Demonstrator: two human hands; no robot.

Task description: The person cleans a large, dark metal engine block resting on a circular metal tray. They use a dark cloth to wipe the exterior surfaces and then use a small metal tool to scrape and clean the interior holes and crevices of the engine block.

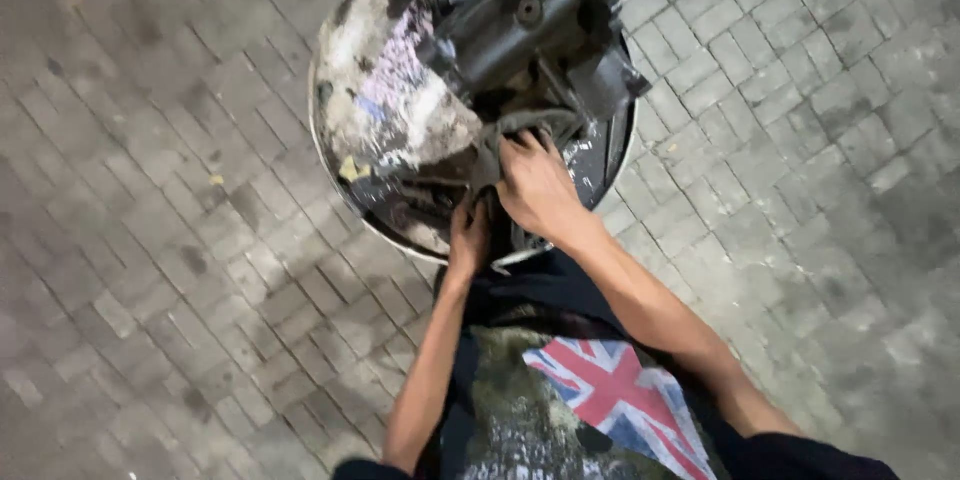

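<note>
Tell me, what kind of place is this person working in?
Probably an outdoor or street-side repair spot. The ground is grey paving bricks, and a greasy metal machine part sits on a stained round drum top, where both hands work a dirty rag.

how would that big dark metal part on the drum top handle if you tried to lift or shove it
The metal part is probably heavy: it looks like thick cast metal with bored lugs. Its blocky, irregular shape suggests it would stay put, not roll. It looks grimy, so possibly slippery; the right hand presses a rag against it.
</note>
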